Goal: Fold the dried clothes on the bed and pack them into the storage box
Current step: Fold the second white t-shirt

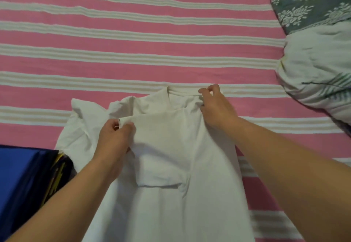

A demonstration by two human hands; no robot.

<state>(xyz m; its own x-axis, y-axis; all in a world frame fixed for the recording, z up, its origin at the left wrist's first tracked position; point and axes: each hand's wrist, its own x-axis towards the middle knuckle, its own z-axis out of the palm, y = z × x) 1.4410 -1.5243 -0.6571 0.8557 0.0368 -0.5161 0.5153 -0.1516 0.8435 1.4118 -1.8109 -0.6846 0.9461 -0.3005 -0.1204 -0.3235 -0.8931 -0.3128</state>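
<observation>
A white T-shirt (171, 194) lies on the pink-and-white striped bed (133, 47), collar away from me. Its right sleeve is folded inward across the chest, and the left sleeve sticks out rumpled at the left. My left hand (114, 139) pinches the edge of the folded-in sleeve near the chest. My right hand (214, 104) pinches the shirt at the right shoulder, beside the collar. A blue storage box (20, 181) sits at the lower left, with dark and yellow fabric showing at its edge; the shirt's left side touches it.
A grey floral quilt (307, 0) covers the bed's top right corner. Below it lies a bundled white cloth or pillow (319, 66) with green leaf print. Bare striped sheet stretches across the far half of the bed.
</observation>
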